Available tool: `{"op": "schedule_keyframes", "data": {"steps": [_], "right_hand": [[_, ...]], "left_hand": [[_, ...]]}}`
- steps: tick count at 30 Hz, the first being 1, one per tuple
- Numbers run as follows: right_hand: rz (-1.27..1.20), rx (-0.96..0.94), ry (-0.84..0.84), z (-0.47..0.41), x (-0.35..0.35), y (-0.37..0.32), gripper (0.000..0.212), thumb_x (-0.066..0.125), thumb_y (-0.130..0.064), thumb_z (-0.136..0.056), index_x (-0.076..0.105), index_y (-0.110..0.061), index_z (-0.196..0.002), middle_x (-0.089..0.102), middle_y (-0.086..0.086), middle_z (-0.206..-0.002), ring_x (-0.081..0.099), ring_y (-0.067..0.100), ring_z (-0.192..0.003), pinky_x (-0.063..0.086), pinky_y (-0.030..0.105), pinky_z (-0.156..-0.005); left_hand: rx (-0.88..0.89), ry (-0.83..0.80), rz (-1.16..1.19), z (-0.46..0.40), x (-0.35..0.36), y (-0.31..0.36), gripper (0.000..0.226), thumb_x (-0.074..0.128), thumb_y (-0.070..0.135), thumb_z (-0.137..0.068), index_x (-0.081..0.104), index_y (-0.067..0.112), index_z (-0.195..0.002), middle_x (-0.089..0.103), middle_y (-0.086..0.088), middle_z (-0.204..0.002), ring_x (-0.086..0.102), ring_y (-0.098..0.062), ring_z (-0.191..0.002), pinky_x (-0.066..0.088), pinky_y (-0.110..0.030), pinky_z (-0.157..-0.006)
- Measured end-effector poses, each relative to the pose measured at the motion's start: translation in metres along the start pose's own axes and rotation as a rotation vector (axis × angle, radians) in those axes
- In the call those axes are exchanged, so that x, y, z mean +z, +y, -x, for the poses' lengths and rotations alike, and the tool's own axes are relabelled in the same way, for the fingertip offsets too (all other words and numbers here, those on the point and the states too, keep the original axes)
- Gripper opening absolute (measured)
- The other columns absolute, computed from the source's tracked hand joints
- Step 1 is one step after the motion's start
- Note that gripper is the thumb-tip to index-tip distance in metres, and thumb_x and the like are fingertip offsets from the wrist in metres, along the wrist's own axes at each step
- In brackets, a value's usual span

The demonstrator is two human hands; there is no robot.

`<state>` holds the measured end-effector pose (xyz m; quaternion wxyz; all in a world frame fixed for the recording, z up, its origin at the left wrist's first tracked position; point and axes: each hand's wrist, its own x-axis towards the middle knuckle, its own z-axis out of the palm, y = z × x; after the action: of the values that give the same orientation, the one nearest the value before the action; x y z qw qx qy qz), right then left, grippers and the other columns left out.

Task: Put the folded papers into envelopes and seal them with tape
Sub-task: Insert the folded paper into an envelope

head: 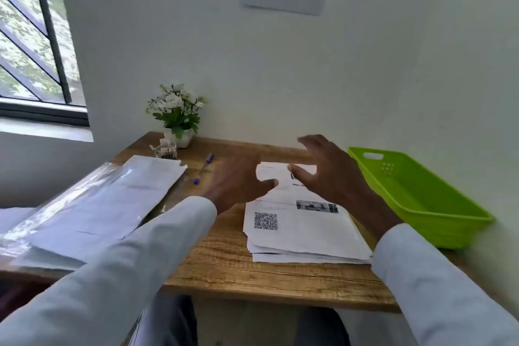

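Note:
A stack of printed papers [303, 236] lies on the wooden table [224, 270], right of centre; the top sheet carries a QR code. White envelopes in a clear plastic wrap [95, 205] lie at the left. A roll of tape [165, 152] sits near the back, beside the plant. My left hand [238, 182] hovers over the left far corner of the papers with fingers spread and holds nothing. My right hand [328, 174] hovers over the papers' far end, fingers spread and slightly bent, also with nothing in it. Both hands look motion-blurred.
A green plastic basket [438, 205] stands at the table's right edge. A blue pen [203, 168] lies between the envelopes and my left hand. A small potted plant with white flowers [177, 118] stands at the back against the wall. A window is at the left.

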<state>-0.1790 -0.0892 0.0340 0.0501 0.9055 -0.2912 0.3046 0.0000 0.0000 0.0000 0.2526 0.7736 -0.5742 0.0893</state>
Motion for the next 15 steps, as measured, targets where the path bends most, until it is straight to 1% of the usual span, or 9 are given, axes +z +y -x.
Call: {"op": "schedule_keyframes", "data": {"steps": [2, 3, 5, 7, 9, 11, 13, 15], "right_hand": [[-0.051, 0.144, 0.019, 0.006, 0.010, 0.010, 0.050, 0.069, -0.045, -0.084, 0.061, -0.021, -0.127, 0.064, -0.001, -0.128, 0.063, 0.024, -0.115, 0.049, 0.034, -0.086], [-0.067, 0.226, 0.001, 0.011, 0.018, 0.018, 0.047, 0.070, -0.045, -0.083, 0.063, -0.022, -0.123, 0.067, 0.000, -0.124, 0.064, 0.025, -0.112, 0.048, 0.033, -0.084], [-0.069, 0.378, -0.097, 0.020, 0.031, 0.034, 0.044, 0.071, -0.045, -0.083, 0.064, -0.019, -0.118, 0.069, 0.004, -0.122, 0.064, 0.027, -0.111, 0.046, 0.032, -0.083], [-0.082, 0.453, -0.154, 0.025, 0.041, 0.045, 0.044, 0.071, -0.044, -0.083, 0.063, -0.015, -0.114, 0.068, 0.008, -0.120, 0.063, 0.029, -0.109, 0.045, 0.033, -0.081], [-0.084, 0.491, -0.170, 0.030, 0.048, 0.052, 0.049, 0.072, -0.043, -0.084, 0.061, -0.011, -0.119, 0.065, 0.012, -0.124, 0.061, 0.031, -0.113, 0.043, 0.032, -0.082], [-0.092, 0.492, -0.151, 0.034, 0.054, 0.056, 0.053, 0.072, -0.044, -0.083, 0.060, -0.013, -0.124, 0.064, 0.011, -0.124, 0.060, 0.030, -0.114, 0.040, 0.030, -0.078], [-0.155, 0.517, -0.134, 0.034, 0.058, 0.061, 0.051, 0.074, -0.045, -0.082, 0.060, -0.018, -0.123, 0.066, 0.007, -0.118, 0.062, 0.028, -0.109, 0.036, 0.025, -0.072], [-0.264, 0.593, -0.134, 0.032, 0.059, 0.065, 0.047, 0.077, -0.044, -0.080, 0.061, -0.019, -0.117, 0.065, 0.001, -0.108, 0.063, 0.023, -0.101, 0.036, 0.023, -0.068]], "left_hand": [[-0.077, -0.116, -0.030, 0.000, 0.010, -0.007, 0.073, 0.058, 0.075, -0.074, 0.053, 0.026, -0.127, 0.063, 0.002, -0.127, 0.062, -0.022, -0.111, 0.041, -0.032, -0.074], [-0.099, -0.167, -0.056, 0.000, 0.018, -0.012, 0.078, 0.056, 0.077, -0.072, 0.050, 0.026, -0.131, 0.062, 0.000, -0.129, 0.060, -0.024, -0.113, 0.041, -0.032, -0.073], [-0.141, -0.245, -0.079, -0.001, 0.029, -0.020, 0.088, 0.055, 0.082, -0.069, 0.045, 0.025, -0.136, 0.059, -0.004, -0.131, 0.056, -0.027, -0.117, 0.045, -0.036, -0.078], [-0.161, -0.282, -0.079, -0.006, 0.036, -0.022, 0.094, 0.055, 0.084, -0.067, 0.042, 0.023, -0.138, 0.055, -0.006, -0.134, 0.049, -0.030, -0.123, 0.046, -0.042, -0.086], [-0.174, -0.298, -0.074, -0.009, 0.041, -0.022, 0.096, 0.056, 0.083, -0.067, 0.040, 0.022, -0.140, 0.051, -0.006, -0.139, 0.043, -0.030, -0.128, 0.045, -0.045, -0.092], [-0.183, -0.275, -0.027, -0.007, 0.044, -0.020, 0.092, 0.059, 0.079, -0.070, 0.042, 0.023, -0.140, 0.049, -0.004, -0.141, 0.040, -0.028, -0.130, 0.044, -0.046, -0.096], [-0.189, -0.225, 0.060, -0.005, 0.048, -0.017, 0.084, 0.063, 0.073, -0.072, 0.045, 0.026, -0.138, 0.051, -0.001, -0.138, 0.041, -0.025, -0.128, 0.045, -0.045, -0.097], [-0.199, -0.191, 0.154, -0.002, 0.051, -0.015, 0.078, 0.068, 0.067, -0.073, 0.048, 0.026, -0.136, 0.054, 0.001, -0.134, 0.045, -0.022, -0.123, 0.046, -0.042, -0.095]]}}
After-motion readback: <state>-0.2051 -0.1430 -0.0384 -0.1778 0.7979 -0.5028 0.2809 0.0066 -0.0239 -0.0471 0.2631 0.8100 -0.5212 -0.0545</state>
